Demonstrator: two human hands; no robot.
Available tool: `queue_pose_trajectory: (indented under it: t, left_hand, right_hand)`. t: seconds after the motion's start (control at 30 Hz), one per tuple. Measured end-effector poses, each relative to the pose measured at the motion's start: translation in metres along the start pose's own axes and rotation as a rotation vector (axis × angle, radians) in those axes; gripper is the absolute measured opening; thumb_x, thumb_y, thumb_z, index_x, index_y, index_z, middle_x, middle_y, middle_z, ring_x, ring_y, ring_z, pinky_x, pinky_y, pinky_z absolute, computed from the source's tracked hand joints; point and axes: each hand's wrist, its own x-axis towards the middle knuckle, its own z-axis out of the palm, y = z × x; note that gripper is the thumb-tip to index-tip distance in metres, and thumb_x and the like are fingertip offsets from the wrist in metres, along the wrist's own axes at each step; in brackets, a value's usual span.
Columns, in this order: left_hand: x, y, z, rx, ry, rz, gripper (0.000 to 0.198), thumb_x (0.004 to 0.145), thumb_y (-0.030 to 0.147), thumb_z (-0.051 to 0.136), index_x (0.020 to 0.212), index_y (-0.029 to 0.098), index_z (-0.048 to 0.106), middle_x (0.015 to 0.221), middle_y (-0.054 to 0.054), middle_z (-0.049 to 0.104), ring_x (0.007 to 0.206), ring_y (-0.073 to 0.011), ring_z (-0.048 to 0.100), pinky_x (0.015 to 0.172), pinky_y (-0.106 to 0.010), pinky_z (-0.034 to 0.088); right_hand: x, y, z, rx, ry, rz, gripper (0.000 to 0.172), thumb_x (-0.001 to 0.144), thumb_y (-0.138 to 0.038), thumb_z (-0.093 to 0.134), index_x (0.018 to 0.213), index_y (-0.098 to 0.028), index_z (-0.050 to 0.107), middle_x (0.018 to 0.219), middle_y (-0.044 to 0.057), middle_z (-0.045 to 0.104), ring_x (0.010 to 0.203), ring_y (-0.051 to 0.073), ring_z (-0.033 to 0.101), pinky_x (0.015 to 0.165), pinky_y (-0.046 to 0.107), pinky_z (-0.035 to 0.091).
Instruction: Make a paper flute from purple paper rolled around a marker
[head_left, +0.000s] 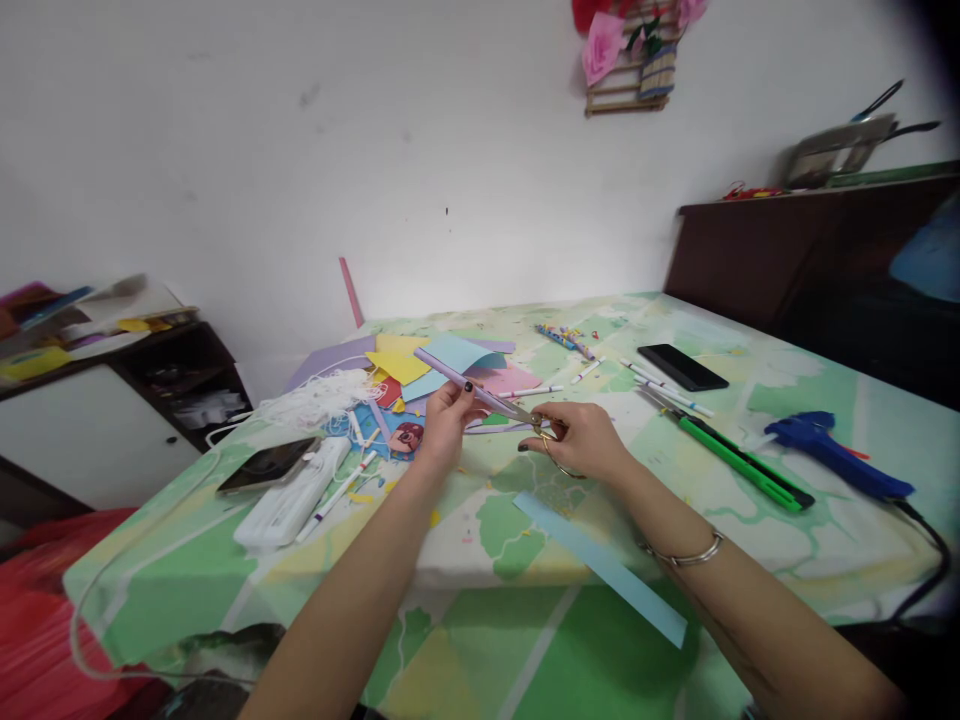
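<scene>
Between the fingers of my left hand [448, 420] is a narrow strip of purple paper [435, 365], its free end pointing up and left. My right hand [585, 440] is closed around the gold handles of a pair of scissors [517, 410]. The scissor blades lie along the lower part of the purple strip, close to my left fingertips; I cannot tell how far the paper sits between them. Below my right hand, a light blue paper strip [600, 565] runs past the table's front edge. Sheets of coloured paper [401, 360] are spread behind my left hand.
On the right are a green cutter knife [739, 460], a blue glue gun [840, 455] with a black cord, and a black phone [682, 367]. On the left lie white string [319, 400], another phone [270, 465] and a white power strip [292, 495]. Several white sticks are scattered about.
</scene>
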Motion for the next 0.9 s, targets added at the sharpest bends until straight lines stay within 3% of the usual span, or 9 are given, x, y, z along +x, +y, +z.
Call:
queue_pose_trajectory:
  t: [0.3, 0.57, 0.9]
  left_hand:
    - [-0.0025, 0.0029, -0.0005, 0.021, -0.024, -0.048, 0.035, 0.066, 0.04, 0.072, 0.086, 0.015, 0.059, 0.075, -0.001, 0.064, 0.07, -0.0169, 0.067, 0.06, -0.028, 0.056]
    - [-0.003, 0.0029, -0.0004, -0.041, -0.072, -0.023, 0.03, 0.067, 0.035, 0.072, 0.085, 0.015, 0.059, 0.077, 0.0, 0.061, 0.073, -0.0145, 0.065, 0.068, -0.031, 0.057]
    - [-0.0016, -0.0002, -0.0012, -0.054, -0.063, -0.01, 0.028, 0.067, 0.034, 0.072, 0.084, 0.014, 0.061, 0.075, 0.0, 0.061, 0.07, -0.0145, 0.065, 0.067, -0.032, 0.057]
  right_hand:
    - [0.0005, -0.0025, -0.001, 0.055, -0.041, 0.039, 0.033, 0.07, -0.052, 0.067, 0.078, -0.02, 0.068, 0.052, -0.004, 0.049, 0.051, 0.01, 0.043, 0.052, 0.022, 0.025]
    - [0.0, -0.0002, 0.001, 0.035, -0.034, 0.05, 0.031, 0.07, -0.051, 0.068, 0.076, -0.02, 0.069, 0.051, -0.004, 0.05, 0.049, 0.01, 0.042, 0.052, 0.023, 0.025]
    - [-0.0006, -0.0042, -0.0006, -0.067, -0.024, 0.051, 0.034, 0.071, -0.056, 0.065, 0.076, -0.022, 0.067, 0.054, -0.002, 0.056, 0.051, 0.011, 0.046, 0.052, 0.023, 0.024]
